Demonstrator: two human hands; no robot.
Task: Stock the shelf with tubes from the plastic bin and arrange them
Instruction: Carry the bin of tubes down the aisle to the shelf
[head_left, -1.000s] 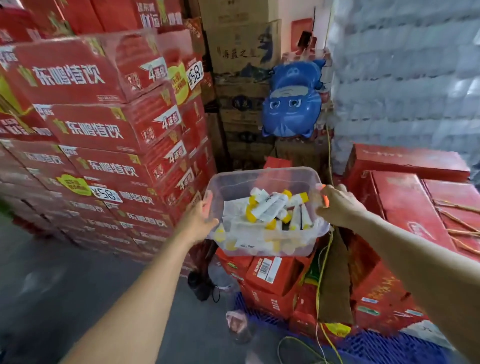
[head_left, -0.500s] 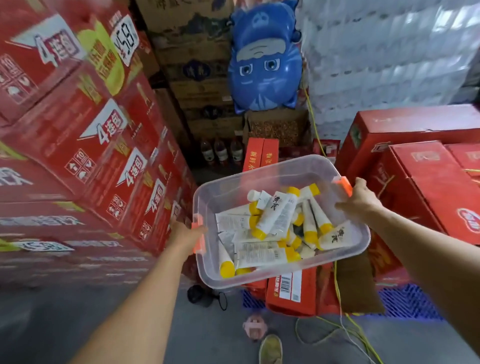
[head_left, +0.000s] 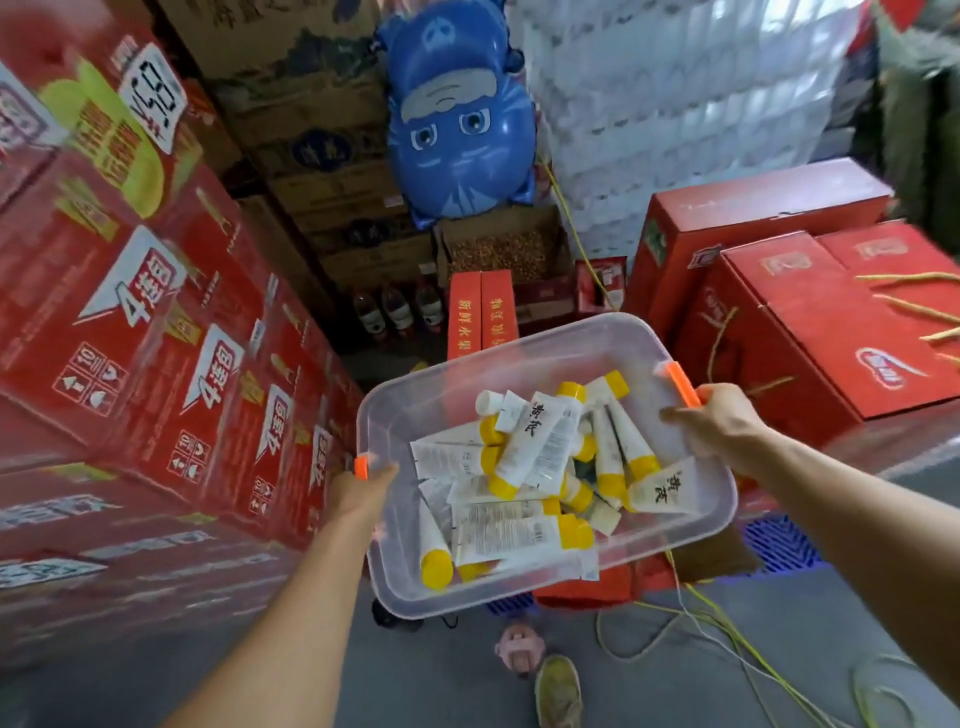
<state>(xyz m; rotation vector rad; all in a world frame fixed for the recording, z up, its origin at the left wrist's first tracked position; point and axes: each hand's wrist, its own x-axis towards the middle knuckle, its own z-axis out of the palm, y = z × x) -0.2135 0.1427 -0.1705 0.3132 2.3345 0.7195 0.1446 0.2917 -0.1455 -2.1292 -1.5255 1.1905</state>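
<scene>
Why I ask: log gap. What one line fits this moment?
bin: held aloft | tubes: loose in bin | left grip: holds rim | right grip: holds rim

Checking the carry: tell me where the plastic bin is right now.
In the head view, the plastic bin is centre-right, held off the floor between the left hand and right hand, below the blue balloon.

A clear plastic bin (head_left: 696, 499), tilted, holds a jumbled heap of white yellow-capped tubes (head_left: 535, 452).
</scene>
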